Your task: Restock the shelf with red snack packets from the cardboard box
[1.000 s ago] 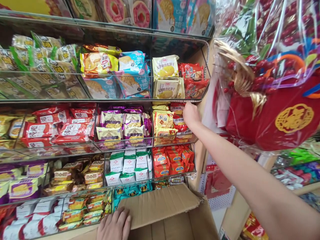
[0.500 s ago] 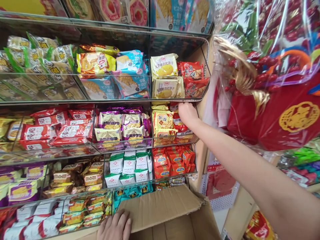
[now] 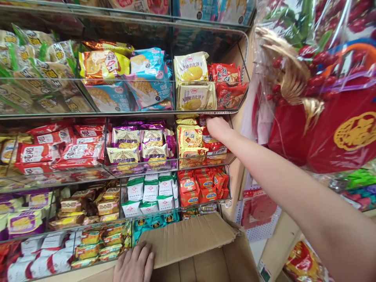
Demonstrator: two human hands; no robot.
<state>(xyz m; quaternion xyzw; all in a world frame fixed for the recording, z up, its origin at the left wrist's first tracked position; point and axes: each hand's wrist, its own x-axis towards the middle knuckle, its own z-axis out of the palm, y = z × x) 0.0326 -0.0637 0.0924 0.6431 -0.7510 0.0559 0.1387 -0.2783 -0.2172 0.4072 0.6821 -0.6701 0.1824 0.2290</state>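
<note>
My right hand [image 3: 217, 127] reaches into the rightmost bin of the middle shelf row. Its fingers are hidden among red packets [image 3: 216, 148], so I cannot see whether they grip any. Beside it in the same bin sit yellow-and-red pastry packets [image 3: 190, 138]. Below the shelves a cardboard box [image 3: 190, 237] stands with its top flaps open, and part of its inside shows. At the box's left edge, my left hand [image 3: 134, 263] has its fingers bent over the cardboard; its thumb is out of sight.
Clear-fronted bins hold purple-and-cream packets [image 3: 139, 147], red-and-white packets [image 3: 63, 145], green-and-white packets [image 3: 149, 194] and small red-orange packets [image 3: 202, 186]. Cream biscuit packets [image 3: 192, 80] lie above my right hand. A plastic-wrapped red decoration [image 3: 320, 129] hangs at the right, close to my forearm.
The view has shifted slightly, with the upper shelves sitting higher in the picture. My right hand is a little deeper among the red packets. My left hand stays on the box.
</note>
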